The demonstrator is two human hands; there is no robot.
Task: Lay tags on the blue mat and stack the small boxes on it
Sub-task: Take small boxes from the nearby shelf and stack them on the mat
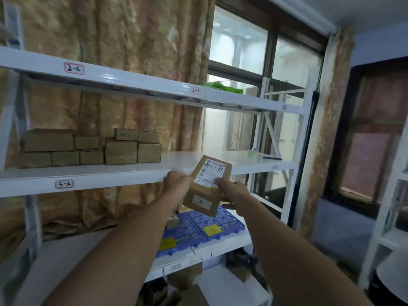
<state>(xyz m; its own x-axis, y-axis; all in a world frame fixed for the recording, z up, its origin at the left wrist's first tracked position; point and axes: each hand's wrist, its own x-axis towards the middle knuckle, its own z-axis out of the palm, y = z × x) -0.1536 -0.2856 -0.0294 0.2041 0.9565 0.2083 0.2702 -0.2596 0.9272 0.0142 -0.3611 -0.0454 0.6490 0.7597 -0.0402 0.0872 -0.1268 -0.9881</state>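
I grip the box between both hands: left hand on its left edge, right hand on its right. The mat lies directly below the box, the box's long axis tilting up and away from it.

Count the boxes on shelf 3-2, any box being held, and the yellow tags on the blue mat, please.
Cardboard boxes on shelf 3-2: 9
Held box, in left hand and right hand: 1
Yellow tags on blue mat: 2
Total: 12

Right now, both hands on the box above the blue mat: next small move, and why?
Probably lower the box onto a bare patch of the blue mat. Both the left hand and right hand hold it in the air, two yellow tags already lie on the mat.
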